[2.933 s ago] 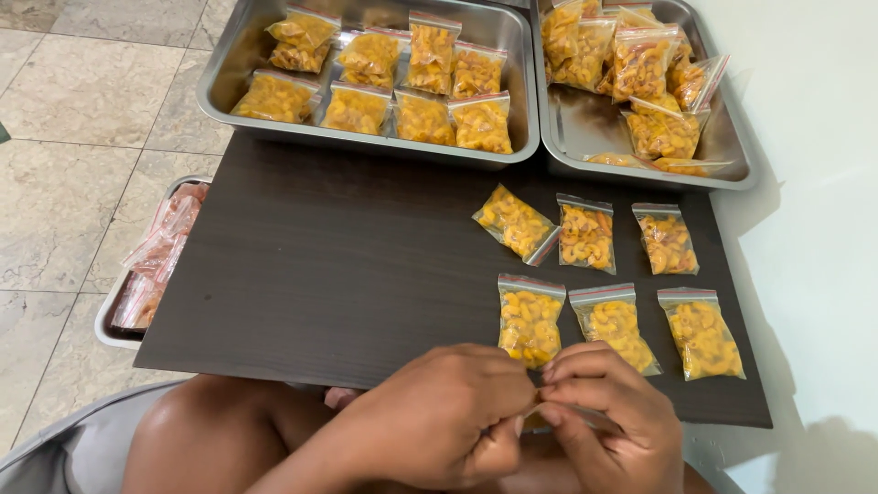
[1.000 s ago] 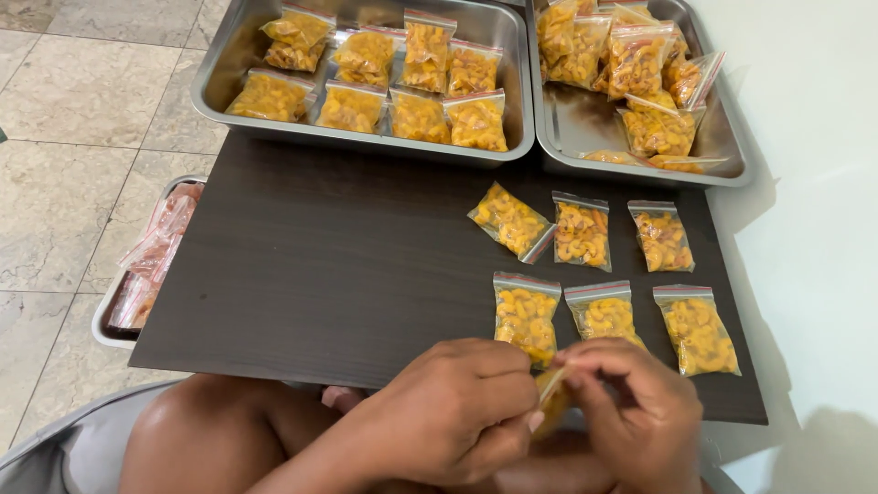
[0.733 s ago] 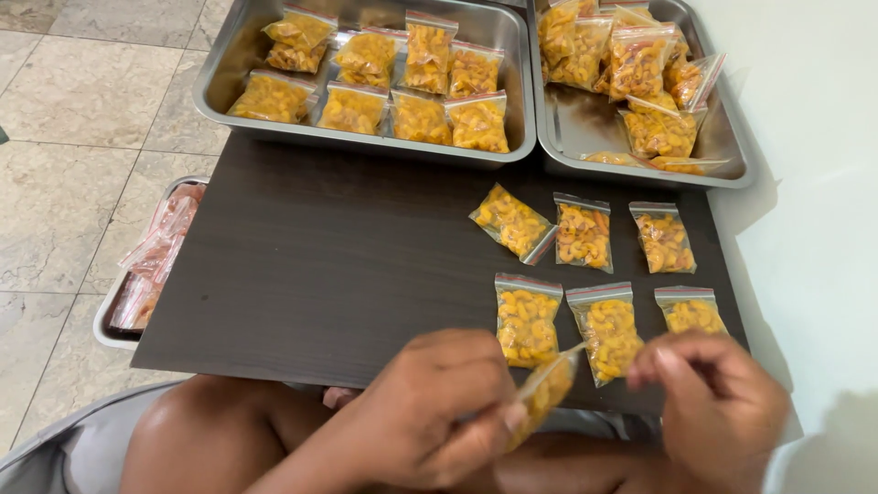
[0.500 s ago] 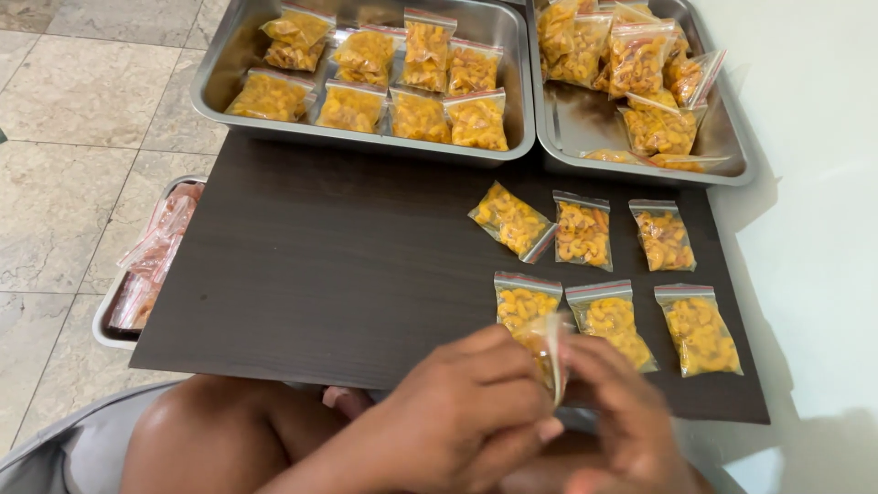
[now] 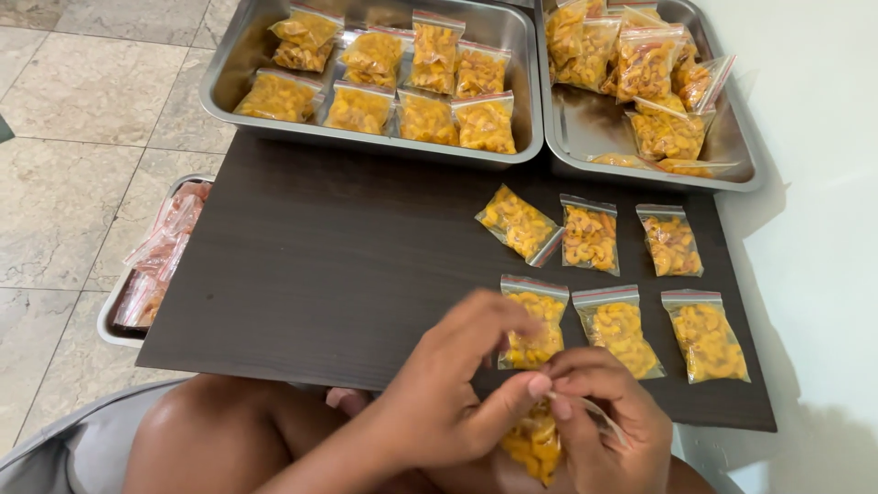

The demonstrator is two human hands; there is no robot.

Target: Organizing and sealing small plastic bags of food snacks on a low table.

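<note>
- The left hand (image 5: 448, 393) and the right hand (image 5: 608, 430) meet at the near edge of the dark table (image 5: 338, 265), thumbs and forefingers pinching the clear top strip of a small zip bag of yellow snacks (image 5: 535, 444).
- That bag hangs below the fingers, over the lap and just off the table edge; only its lower, filled part shows, between the two hands.
- Both hands are curled, not spread; the left thumb tip touches the right forefinger at the bag's seal.
- A bare knee (image 5: 210, 430) shows under the left forearm.
- Just beyond the hands lies a row of three sealed bags flat on the table: the near-left bag (image 5: 535, 316), partly covered by the left fingers, the near-middle bag (image 5: 622, 329) and the near-right bag (image 5: 706, 334).
- Behind them is a second row of three: a tilted bag (image 5: 517, 222), an upright middle bag (image 5: 590, 236) and a right bag (image 5: 670, 241).
- Off the table's left edge, lower down, a tray of pinkish bags (image 5: 155, 265) stands on the tiled floor (image 5: 64, 137).
- At the far edge, a large steel tray (image 5: 229, 78) holds two rows of filled yellow bags laid side by side.
- Beside it on the right, a second steel tray (image 5: 585, 128) holds a loose heap of the same bags toward its far side.
</note>
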